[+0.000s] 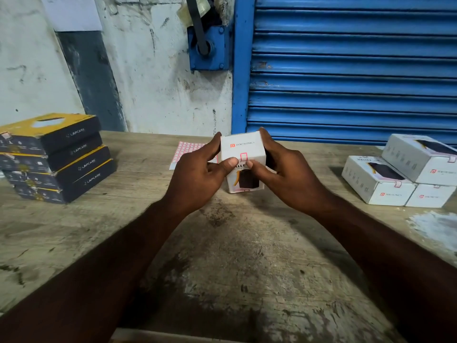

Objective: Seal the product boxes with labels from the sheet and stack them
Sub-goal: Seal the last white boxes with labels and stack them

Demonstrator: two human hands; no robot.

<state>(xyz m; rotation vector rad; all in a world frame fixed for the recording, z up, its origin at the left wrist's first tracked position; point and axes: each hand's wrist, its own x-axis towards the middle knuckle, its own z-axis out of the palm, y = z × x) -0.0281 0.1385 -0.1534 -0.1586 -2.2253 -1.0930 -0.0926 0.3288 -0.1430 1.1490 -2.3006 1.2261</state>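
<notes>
head view.

count, white boxes: four. one box [243, 148] stands on end at the frame's centre, toward 12 o'clock, between the two hands. whether its lower end touches the table [235, 256] cannot be told. the other three form a stack [378, 184] at 3 o'clock on the table: two below, side by side, and one on top. the top one is cut off by the frame's right edge.

count, dark boxes: four, in one pile [57, 157] at 9 o'clock, slightly askew. the pile's left end is cut off by the frame edge.

count, label sheets: one. the sheet [189, 148] lies flat on the table at 11 o'clock of the centre box. the left hand hides its right part.

count, labels in place: one pink label [243, 156] is folded over the top front edge of the centre box. pink labels also show on the edges of two stack boxes. a pink mark at the centre box's lower edge is too small to identify.

left hand [197, 169]: grips the centre box from 9 o'clock, fingers behind it, thumb beside the label.

right hand [279, 169]: grips the centre box from 3 o'clock, fingers behind it, thumb just below the label.

the hands cover part of the print on the box's front.

background, 12 to 3 o'clock: one blue shutter [346, 70].
</notes>
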